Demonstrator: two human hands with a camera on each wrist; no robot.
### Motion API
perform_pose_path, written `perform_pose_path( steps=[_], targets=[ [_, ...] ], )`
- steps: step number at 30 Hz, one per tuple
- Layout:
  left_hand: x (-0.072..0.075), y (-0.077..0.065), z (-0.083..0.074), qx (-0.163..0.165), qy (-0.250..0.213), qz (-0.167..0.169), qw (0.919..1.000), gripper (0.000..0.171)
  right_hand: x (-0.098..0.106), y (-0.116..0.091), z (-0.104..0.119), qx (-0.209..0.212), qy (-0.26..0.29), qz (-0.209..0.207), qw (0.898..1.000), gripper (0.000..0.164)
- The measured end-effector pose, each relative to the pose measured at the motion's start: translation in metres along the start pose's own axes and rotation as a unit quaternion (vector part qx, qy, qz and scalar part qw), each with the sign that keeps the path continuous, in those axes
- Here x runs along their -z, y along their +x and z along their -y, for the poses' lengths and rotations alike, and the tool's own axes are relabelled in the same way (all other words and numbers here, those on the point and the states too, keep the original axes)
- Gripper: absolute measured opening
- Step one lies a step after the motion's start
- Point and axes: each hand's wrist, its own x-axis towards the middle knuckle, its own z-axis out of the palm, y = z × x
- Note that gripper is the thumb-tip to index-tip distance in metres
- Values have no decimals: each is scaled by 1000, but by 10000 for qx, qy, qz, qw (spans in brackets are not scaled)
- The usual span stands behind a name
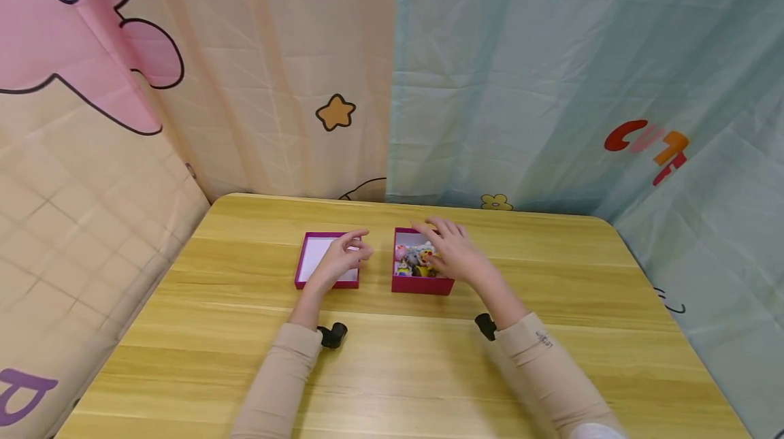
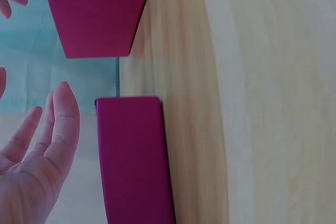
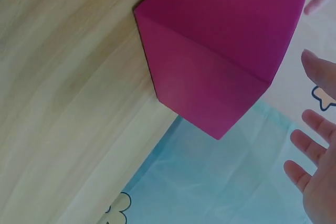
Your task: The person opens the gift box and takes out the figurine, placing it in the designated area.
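Observation:
A magenta box [image 1: 422,285] stands on the table with its top uncovered, holding several small colourful figures [image 1: 415,258]. Its shallow lid [image 1: 299,269], pale inside, lies to the left with the hollow side up. Over the box's right side hovers my right hand [image 1: 456,255], fingers spread and nothing held. Above the lid's right part is my left hand [image 1: 341,258], fingers loosely extended and without an object. In the left wrist view, the left hand [image 2: 44,153] is above the lid's side [image 2: 134,156]. The right wrist view shows the right hand [image 3: 320,150] apart from the box's wall [image 3: 205,77].
The wooden table [image 1: 392,371] has a rounded back edge. Printed curtains [image 1: 490,85] hang right behind it and along the sides. Black wrist straps [image 1: 333,335] sit on both forearms.

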Motion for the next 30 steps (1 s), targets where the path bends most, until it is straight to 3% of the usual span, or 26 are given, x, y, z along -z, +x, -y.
perform_pose_path(
  steps=[8,17,30],
  targets=[
    [-15,12,14,117,107,-10,9999,55,5,-1,-5,130,-586,590,9964,71],
    [-33,20,15,47,35,143,9999,59,9,5,-6,-174,-817,1404,9866,87],
    [-42,26,17,56,222,270,9994,62,0,12,-4,-155,-1426,1708,9748,87]
  ],
)
